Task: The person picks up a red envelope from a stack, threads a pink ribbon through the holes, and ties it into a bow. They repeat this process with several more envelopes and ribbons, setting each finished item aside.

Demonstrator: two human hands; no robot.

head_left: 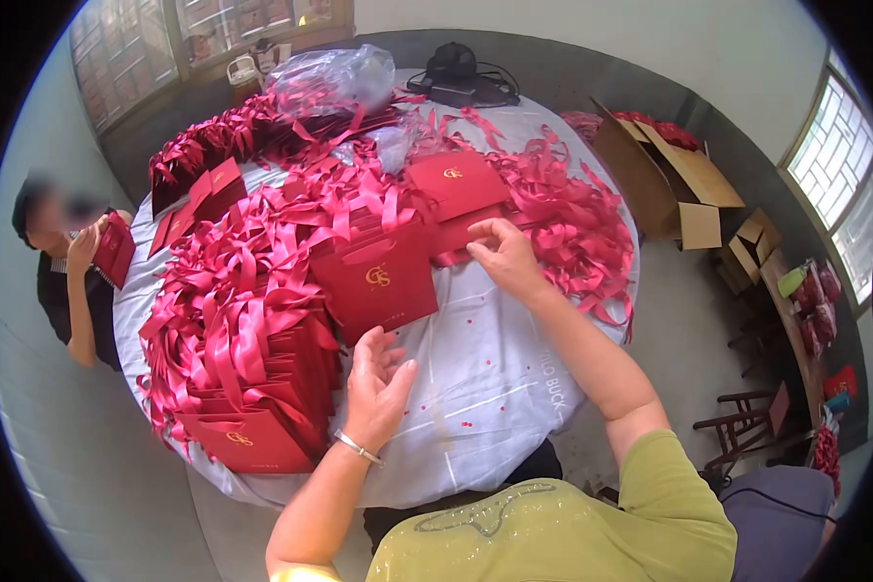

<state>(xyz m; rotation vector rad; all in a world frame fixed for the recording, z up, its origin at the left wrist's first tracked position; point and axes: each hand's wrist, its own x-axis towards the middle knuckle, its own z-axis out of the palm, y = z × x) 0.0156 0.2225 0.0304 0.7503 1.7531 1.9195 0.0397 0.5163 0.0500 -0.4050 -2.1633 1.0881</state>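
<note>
My left hand (376,383) hovers open over the white cloth, just below a red paper bag with a gold logo (376,279) that lies flat at the table's middle. My right hand (502,254) reaches further out, and its fingertips pinch the edge of a flat red bag (461,233) beside a heap of red ribbons (567,213). Another flat red bag (453,180) lies behind it. A long stack of finished red bags with ribbon handles (242,330) runs down the left side of the round table (485,388).
A person in black (73,281) at the far left holds a red bag. A clear plastic sack (335,78) and a dark device with cables (461,78) sit at the back. Open cardboard boxes (664,179) stand on the floor at right, with wooden stools (747,422) nearer me.
</note>
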